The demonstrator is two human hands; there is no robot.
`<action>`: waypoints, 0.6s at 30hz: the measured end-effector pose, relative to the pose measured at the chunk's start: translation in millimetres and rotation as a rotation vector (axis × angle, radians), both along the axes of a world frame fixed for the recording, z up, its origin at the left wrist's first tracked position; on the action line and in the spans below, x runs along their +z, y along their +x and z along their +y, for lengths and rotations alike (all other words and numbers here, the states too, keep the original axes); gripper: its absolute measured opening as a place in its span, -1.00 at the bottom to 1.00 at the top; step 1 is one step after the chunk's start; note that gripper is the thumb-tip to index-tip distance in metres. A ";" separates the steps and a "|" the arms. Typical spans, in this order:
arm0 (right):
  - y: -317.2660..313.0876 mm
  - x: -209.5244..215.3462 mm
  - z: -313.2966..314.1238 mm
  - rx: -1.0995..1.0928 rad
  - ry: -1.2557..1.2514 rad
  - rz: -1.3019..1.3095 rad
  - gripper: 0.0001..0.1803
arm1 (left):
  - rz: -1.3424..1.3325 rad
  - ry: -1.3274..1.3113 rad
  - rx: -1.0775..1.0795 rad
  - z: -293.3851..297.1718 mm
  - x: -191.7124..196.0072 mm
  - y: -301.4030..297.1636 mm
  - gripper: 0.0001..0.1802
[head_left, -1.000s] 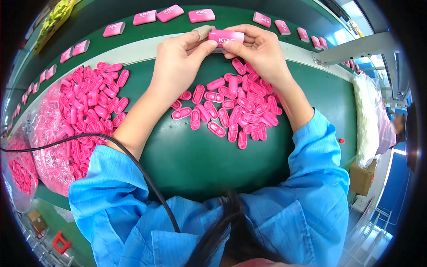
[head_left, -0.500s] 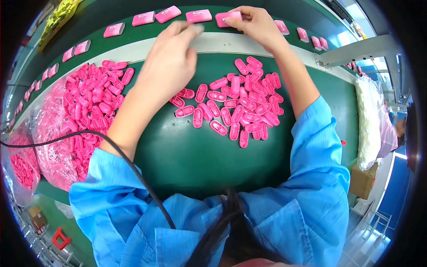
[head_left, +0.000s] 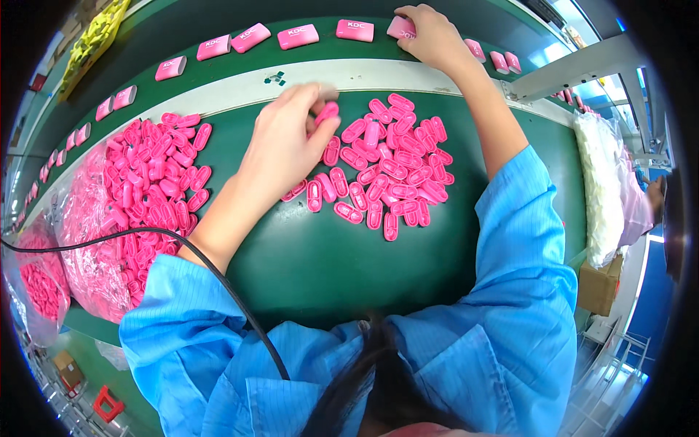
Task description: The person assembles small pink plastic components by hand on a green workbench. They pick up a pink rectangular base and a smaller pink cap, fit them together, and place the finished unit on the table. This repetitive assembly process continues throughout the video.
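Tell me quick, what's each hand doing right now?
Left hand: closed, holding a small pink oval piece.
Right hand: thumb and fingers around a pink case; can't tell whether it's gripping.

Bright blue woven-cloth jacket (head_left: 291,400) here, fine stripes running through it! Wide pointed blue collar (head_left: 459,371), roomy creased sleeves (head_left: 520,226) ending short of the wrists, and there's a slim, round black rubbery cable (head_left: 247,317) curving down to the chest!
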State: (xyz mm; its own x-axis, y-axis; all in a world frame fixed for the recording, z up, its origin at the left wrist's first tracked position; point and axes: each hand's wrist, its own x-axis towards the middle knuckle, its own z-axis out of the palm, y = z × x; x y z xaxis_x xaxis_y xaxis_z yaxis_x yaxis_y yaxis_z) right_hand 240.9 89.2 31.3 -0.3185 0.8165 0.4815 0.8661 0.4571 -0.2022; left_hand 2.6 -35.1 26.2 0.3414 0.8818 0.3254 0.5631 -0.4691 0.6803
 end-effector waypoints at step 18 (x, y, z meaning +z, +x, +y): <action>-45.2 -10.7 -71.5 0.361 -0.794 1.073 -0.68 | -0.601 -0.453 0.055 41.1 -4.1 0.7 -0.61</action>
